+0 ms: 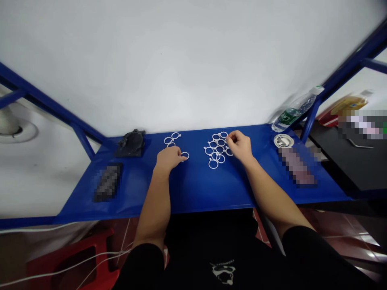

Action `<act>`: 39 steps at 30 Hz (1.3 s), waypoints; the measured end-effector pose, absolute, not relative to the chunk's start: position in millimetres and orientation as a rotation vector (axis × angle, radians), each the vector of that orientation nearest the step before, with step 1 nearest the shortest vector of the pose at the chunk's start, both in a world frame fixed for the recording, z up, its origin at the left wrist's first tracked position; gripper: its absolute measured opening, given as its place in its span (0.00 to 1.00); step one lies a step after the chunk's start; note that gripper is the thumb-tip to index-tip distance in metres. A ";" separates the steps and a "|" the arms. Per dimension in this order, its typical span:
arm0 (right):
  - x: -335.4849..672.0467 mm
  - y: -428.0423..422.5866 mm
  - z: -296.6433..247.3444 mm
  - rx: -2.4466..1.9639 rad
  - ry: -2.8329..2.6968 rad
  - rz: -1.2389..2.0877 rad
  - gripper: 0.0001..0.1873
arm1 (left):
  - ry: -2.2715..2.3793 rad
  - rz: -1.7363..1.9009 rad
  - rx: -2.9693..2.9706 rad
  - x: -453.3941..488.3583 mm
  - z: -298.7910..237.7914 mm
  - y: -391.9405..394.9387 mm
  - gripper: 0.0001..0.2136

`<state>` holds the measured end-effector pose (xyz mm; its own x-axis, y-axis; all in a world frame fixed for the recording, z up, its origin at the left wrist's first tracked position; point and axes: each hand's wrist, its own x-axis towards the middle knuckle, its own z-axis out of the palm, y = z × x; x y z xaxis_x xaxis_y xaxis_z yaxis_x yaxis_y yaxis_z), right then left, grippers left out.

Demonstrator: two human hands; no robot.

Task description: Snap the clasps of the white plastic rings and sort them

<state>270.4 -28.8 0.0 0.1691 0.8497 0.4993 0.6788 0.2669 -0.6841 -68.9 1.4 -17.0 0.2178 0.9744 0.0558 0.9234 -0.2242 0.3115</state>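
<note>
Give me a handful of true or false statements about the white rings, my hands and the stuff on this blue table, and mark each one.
1. The left hand touches a white ring. True.
2. The right hand rests on the water bottle. False: it is at the larger ring cluster.
3. The bottle lies at the table's far right. True.
4. The rings are red. False: white.
5. A dark object sits far left on the table. True.
</note>
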 end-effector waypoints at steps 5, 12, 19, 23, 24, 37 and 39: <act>263.4 -29.7 -7.7 -1.405 -1.671 0.241 0.07 | 1.642 0.410 2.333 -63.7 -32.9 3.3 0.17; 249.1 -34.2 -17.1 -1.268 -1.902 0.378 0.07 | 1.589 0.617 2.331 -26.9 -22.3 -11.0 0.09; 230.2 -45.4 -19.2 -1.022 -2.093 0.433 0.14 | 1.185 1.209 1.873 19.3 -17.3 -26.9 0.09; 227.7 -47.5 -16.7 -0.991 -2.088 0.360 0.10 | 1.060 1.192 1.742 28.7 -17.8 -31.9 0.16; 228.1 -47.6 -15.9 -0.994 -2.085 0.346 0.10 | 1.060 1.174 1.733 29.1 -17.1 -33.0 0.16; 231.6 -47.0 -17.0 -0.984 -2.016 0.240 0.11 | 1.077 1.358 2.292 24.4 -11.5 -40.4 0.10; 231.4 -46.7 -17.4 -0.969 -2.032 0.232 0.11 | 1.066 1.347 2.368 23.7 -11.7 -39.4 0.10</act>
<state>231.4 -46.7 -17.4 -0.3379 0.7084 0.6197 0.5508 0.6827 -0.4801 23.7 -39.4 -11.7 0.3185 0.6814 0.6590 0.4842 -0.7146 0.5049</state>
